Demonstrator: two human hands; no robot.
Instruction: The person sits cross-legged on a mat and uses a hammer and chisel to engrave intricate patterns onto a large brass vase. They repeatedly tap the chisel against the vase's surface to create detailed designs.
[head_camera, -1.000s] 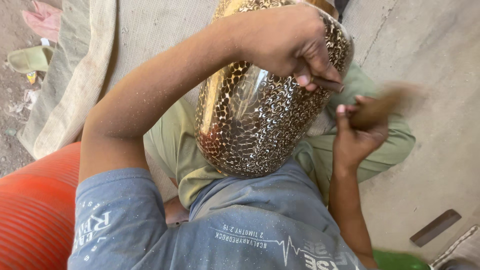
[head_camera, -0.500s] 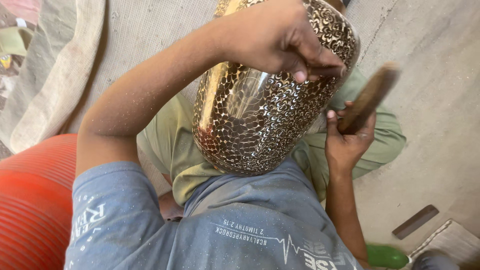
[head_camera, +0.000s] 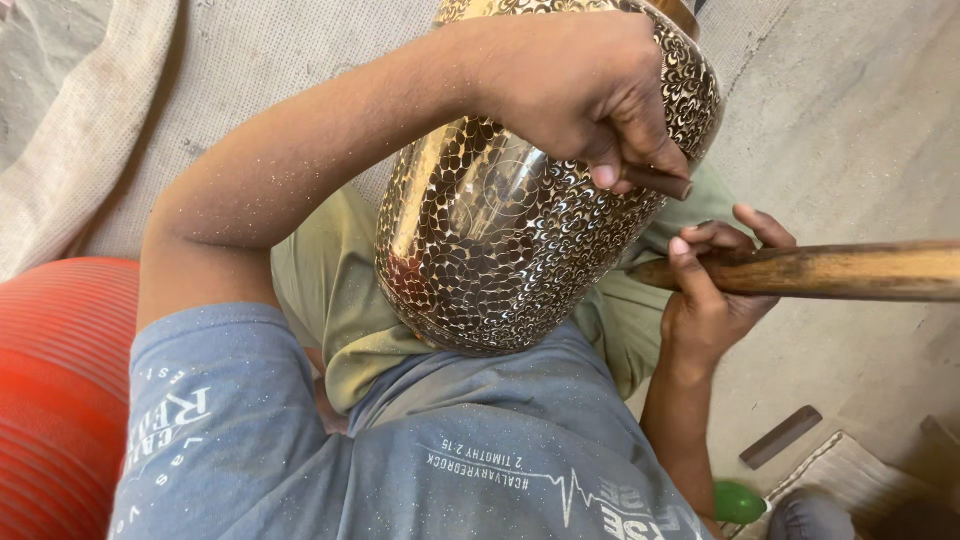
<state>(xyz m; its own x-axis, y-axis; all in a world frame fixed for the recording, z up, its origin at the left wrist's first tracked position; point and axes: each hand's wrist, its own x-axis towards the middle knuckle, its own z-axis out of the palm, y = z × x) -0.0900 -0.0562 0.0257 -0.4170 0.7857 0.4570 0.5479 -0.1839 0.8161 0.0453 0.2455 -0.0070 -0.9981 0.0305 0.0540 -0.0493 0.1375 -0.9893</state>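
Fingers (head_camera: 640, 150) pinching punch (head_camera: 655, 182), patterned brass vase (head_camera: 500, 250)

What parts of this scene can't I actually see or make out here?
Head view only:
- The wooden handle in the right hand: its end is cut off by the right edge.
- The small tool's tip: hidden by the left hand.
- The patterned metal vase: its top is cut off by the upper edge.

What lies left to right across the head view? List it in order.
Red ribbed object → the person's left forearm → patterned metal vase → left hand pinching a small dark tool against it → right hand → wooden handle it grips.
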